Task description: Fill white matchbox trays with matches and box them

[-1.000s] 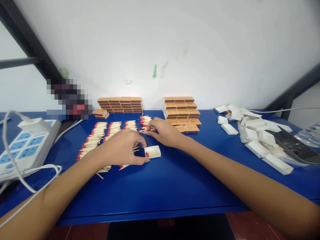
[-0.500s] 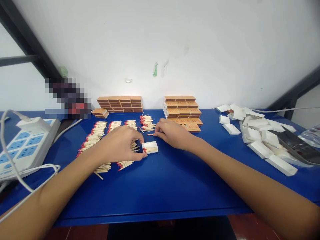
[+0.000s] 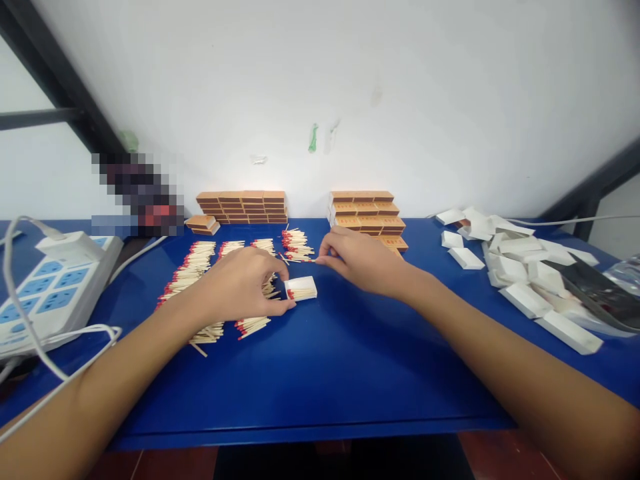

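My left hand (image 3: 245, 283) is curled at the left end of a small white matchbox tray (image 3: 307, 285), thumb and index finger gripping it. Several red-headed matches (image 3: 304, 293) lie along the near side inside the tray. Beyond it, the thumb and index finger of my right hand (image 3: 357, 260) are pinched together on the end of a match (image 3: 309, 261), at the right edge of a small match pile (image 3: 297, 243). More rows of matches (image 3: 200, 260) spread beside and behind my left hand, which partly hides them.
Stacked matchboxes (image 3: 243, 207) stand against the wall at left, with a stepped stack (image 3: 367, 213) at right. White empty trays (image 3: 525, 290) are heaped on the right, near a dark phone-like object (image 3: 607, 297). A power strip (image 3: 60, 287) with white cables occupies the table's left side.
My right hand has moved slightly right and up, with its pinched fingertips now at the pile's right edge. My left hand stays on the tray, and the view has shifted a little.
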A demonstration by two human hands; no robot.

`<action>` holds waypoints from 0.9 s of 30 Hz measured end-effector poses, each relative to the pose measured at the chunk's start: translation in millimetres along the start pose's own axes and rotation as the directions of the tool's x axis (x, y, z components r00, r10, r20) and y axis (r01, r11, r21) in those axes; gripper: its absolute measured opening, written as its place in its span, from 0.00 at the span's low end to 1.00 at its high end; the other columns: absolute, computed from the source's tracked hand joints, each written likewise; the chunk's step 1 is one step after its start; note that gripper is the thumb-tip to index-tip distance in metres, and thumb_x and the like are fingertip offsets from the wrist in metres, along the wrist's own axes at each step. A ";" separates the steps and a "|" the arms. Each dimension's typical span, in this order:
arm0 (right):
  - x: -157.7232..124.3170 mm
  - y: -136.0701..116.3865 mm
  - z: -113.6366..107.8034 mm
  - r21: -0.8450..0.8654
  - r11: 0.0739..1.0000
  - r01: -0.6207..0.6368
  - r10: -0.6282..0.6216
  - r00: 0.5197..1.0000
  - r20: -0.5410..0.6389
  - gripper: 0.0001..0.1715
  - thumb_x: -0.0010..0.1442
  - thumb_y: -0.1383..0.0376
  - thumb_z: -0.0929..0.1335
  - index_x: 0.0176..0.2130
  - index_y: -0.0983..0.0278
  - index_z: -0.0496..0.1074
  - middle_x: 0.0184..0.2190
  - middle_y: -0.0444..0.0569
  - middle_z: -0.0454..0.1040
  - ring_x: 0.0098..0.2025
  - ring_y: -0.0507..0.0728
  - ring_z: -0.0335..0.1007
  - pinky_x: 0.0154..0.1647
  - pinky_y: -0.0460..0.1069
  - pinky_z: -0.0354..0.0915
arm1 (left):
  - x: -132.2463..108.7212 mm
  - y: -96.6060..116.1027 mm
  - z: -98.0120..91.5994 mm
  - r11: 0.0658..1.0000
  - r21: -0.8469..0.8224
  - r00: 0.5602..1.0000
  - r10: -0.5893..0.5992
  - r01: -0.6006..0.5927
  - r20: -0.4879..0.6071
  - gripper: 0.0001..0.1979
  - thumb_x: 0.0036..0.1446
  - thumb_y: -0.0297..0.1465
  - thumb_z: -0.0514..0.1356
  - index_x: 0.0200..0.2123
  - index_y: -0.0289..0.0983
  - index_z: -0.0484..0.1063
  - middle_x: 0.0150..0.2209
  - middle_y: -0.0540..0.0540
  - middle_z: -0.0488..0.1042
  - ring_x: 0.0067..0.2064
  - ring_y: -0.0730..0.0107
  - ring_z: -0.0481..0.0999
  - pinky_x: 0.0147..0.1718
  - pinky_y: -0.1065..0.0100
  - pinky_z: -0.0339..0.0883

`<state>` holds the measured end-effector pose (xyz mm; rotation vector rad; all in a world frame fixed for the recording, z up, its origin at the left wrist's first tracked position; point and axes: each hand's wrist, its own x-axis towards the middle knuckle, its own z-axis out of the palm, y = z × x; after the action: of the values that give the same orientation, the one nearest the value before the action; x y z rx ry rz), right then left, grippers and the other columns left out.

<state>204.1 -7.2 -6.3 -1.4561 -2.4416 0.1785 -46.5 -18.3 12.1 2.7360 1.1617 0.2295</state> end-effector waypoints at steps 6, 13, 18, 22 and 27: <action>-2.1 -2.1 9.5 0.027 1.000 0.012 -0.014 0.997 0.078 0.08 0.73 0.63 0.70 0.40 0.63 0.74 0.43 0.51 0.74 0.40 0.56 0.69 0.37 0.50 0.57 | -0.1 1.3 0.6 1.000 -0.010 1.000 0.010 -0.010 0.011 0.16 0.57 0.45 0.71 0.41 0.39 0.84 0.33 0.47 0.82 0.36 0.61 0.78 0.35 0.64 0.62; 15.2 2.8 26.3 0.120 0.990 0.072 -0.063 0.995 -0.078 0.06 0.75 0.63 0.68 0.44 0.63 0.74 0.45 0.50 0.72 0.41 0.55 0.69 0.41 0.49 0.60 | -0.6 3.8 0.6 0.999 -0.006 0.999 0.049 -0.049 0.007 0.14 0.58 0.44 0.70 0.38 0.39 0.84 0.30 0.49 0.79 0.31 0.67 0.73 0.32 0.66 0.60; 26.1 8.1 32.9 0.063 0.998 0.031 -0.030 0.999 -0.025 0.06 0.74 0.66 0.68 0.42 0.64 0.74 0.45 0.50 0.73 0.41 0.55 0.70 0.42 0.50 0.60 | -0.4 2.1 1.5 0.999 -0.006 0.999 0.050 -0.050 0.013 0.16 0.58 0.45 0.70 0.40 0.38 0.84 0.31 0.48 0.80 0.32 0.65 0.75 0.33 0.66 0.61; 20.9 8.3 27.0 0.024 1.000 0.015 -0.015 1.000 0.004 0.08 0.76 0.65 0.66 0.42 0.64 0.73 0.46 0.52 0.73 0.41 0.56 0.70 0.42 0.50 0.61 | -0.4 1.0 1.2 0.999 -0.008 0.999 0.049 -0.049 0.010 0.16 0.57 0.44 0.70 0.40 0.38 0.84 0.31 0.48 0.80 0.33 0.65 0.74 0.33 0.66 0.61; 4.4 6.3 8.5 0.070 0.998 0.006 -0.007 1.000 0.008 0.07 0.75 0.64 0.66 0.42 0.63 0.72 0.44 0.52 0.73 0.41 0.57 0.69 0.42 0.51 0.61 | -0.5 -0.1 1.7 0.999 -0.008 0.999 0.040 -0.040 0.008 0.16 0.57 0.45 0.70 0.40 0.39 0.84 0.33 0.48 0.81 0.33 0.65 0.75 0.34 0.65 0.61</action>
<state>204.8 0.1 -15.1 -1.4201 -2.4212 0.2666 -46.6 -18.8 10.3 2.7527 1.1023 0.2272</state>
